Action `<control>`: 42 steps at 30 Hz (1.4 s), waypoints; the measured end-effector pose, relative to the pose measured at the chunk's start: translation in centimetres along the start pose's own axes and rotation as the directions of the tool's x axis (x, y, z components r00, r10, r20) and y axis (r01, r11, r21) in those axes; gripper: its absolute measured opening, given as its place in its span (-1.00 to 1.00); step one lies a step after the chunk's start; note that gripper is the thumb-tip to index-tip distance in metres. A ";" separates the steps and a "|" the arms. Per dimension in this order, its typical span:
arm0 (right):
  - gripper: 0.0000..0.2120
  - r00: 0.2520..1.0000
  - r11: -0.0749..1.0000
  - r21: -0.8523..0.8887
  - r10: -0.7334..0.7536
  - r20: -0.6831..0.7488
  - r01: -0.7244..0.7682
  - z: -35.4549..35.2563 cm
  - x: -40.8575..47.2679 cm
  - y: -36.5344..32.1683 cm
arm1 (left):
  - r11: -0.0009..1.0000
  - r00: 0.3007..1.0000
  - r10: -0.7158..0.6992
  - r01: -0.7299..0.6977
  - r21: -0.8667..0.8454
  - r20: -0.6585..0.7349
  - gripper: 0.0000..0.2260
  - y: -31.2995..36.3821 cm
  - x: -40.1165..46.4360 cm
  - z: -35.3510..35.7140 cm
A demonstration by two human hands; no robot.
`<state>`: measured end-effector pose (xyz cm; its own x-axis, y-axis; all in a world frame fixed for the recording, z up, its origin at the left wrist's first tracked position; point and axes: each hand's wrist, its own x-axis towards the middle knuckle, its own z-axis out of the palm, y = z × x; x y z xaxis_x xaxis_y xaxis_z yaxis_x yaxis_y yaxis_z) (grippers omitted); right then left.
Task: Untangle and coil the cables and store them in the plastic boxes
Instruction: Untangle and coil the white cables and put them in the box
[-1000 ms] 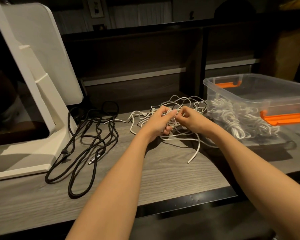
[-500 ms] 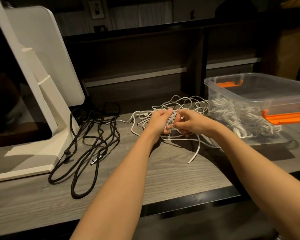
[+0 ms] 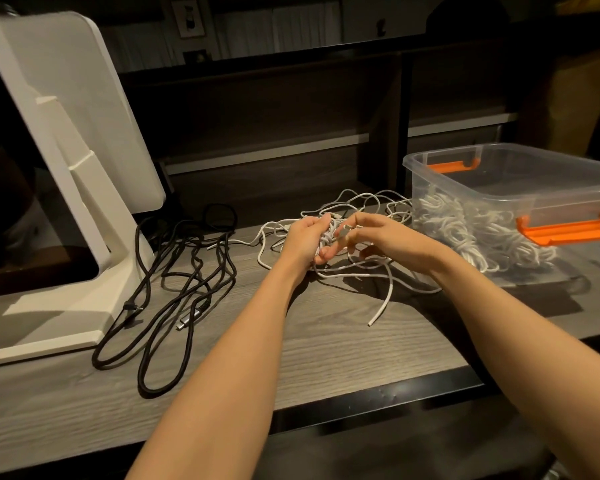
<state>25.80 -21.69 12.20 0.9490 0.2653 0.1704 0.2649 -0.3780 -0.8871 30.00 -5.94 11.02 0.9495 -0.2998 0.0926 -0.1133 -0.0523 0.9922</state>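
Observation:
A tangle of white cables lies on the wooden desk in the middle. My left hand grips a wound bundle of white cable. My right hand pinches a white cable plug right next to that bundle, its other fingers spread. A loose white cable end trails toward me. To the right stands a clear plastic box with orange latches, holding several coiled white cables. Black cables lie in loose loops on the left.
A white monitor on its stand takes up the desk's left side, its base beside the black cables. A dark shelf unit runs along the back. The desk's dark front edge is close to me.
My hands have stayed at the white tangle, working the bundle. My right hand's fingers have spread out, with the plug now pinched at the bundle.

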 end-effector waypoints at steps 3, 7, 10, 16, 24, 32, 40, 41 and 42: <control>-0.83 0.999 0.998 -0.057 0.014 0.047 -0.011 -0.1 0.2 0.4 | 0.999 1.000 0.008 -0.008 0.039 0.001 -0.71 -0.1 0.2 -0.3; -0.81 0.996 0.999 0.030 0.009 0.089 -0.012 -0.6 0.2 0.6 | 0.997 1.000 0.006 -0.006 0.076 0.003 -0.70 -0.4 0.4 -0.3; -0.79 0.994 0.998 0.070 0.002 0.109 -0.009 -0.6 0.2 0.8 | 0.999 1.000 0.014 -0.014 0.032 0.005 -0.73 -0.3 0.3 -0.5; -0.83 0.998 0.998 -0.052 0.025 0.057 -0.022 -0.1 0.2 0.0 | 0.992 0.994 0.082 -0.088 0.091 0.068 -0.79 -0.4 -0.2 0.4; -0.73 0.993 0.983 -0.136 0.121 -0.014 -0.122 -0.6 0.4 -0.1 | 0.995 0.989 0.089 -0.094 0.040 0.119 -0.81 -0.2 -0.5 0.5; -0.62 0.976 0.976 -0.070 0.198 -0.095 -0.205 -0.7 0.1 -0.2 | 0.940 0.965 0.227 -0.252 0.231 0.127 -0.88 -0.3 -0.1 0.2; -0.61 0.956 0.965 -0.031 0.253 -0.147 -0.260 -0.7 0.2 0.2 | 0.714 0.915 0.368 -0.390 0.581 0.162 -0.98 -0.6 0.2 0.1; -0.68 0.954 0.963 -0.039 0.260 -0.151 -0.268 -0.6 0.2 0.2 | 0.702 0.913 0.372 -0.393 0.594 0.165 -0.97 -0.7 0.2 0.1; -0.74 0.952 0.961 -0.048 0.263 -0.156 -0.274 -0.5 0.2 0.1 | 0.686 0.908 0.385 -0.400 0.608 0.162 -0.96 -0.6 0.2 0.2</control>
<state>26.16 -22.17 12.35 0.9999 0.0150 -0.0047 0.0031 -0.4782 -0.8782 30.23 -6.21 10.38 0.7714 -0.4469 0.4530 -0.6350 -0.4949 0.5931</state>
